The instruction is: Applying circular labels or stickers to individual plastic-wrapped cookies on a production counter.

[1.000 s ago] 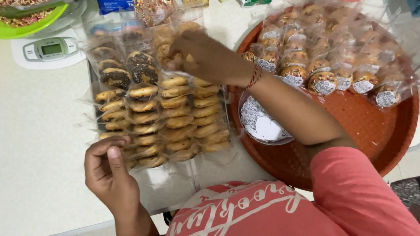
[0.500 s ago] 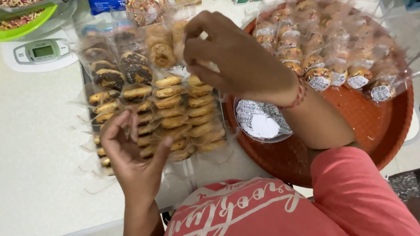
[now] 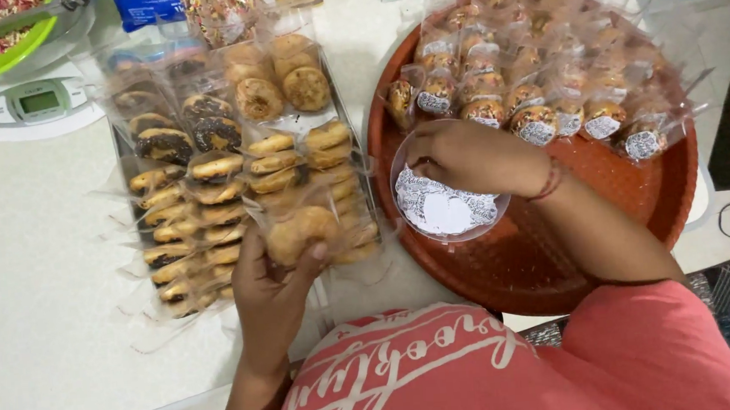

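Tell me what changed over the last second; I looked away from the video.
The right hand came back from the wrapped cookies to the clear sticker dish on the red tray. The left hand rose from the table edge and took one bagged cookie. Tray and scale stayed put.

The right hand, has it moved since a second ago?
Yes. The right hand has come off the rows of bagged cookies toward the person, and now sits over the small dish of stickers on the red tray.
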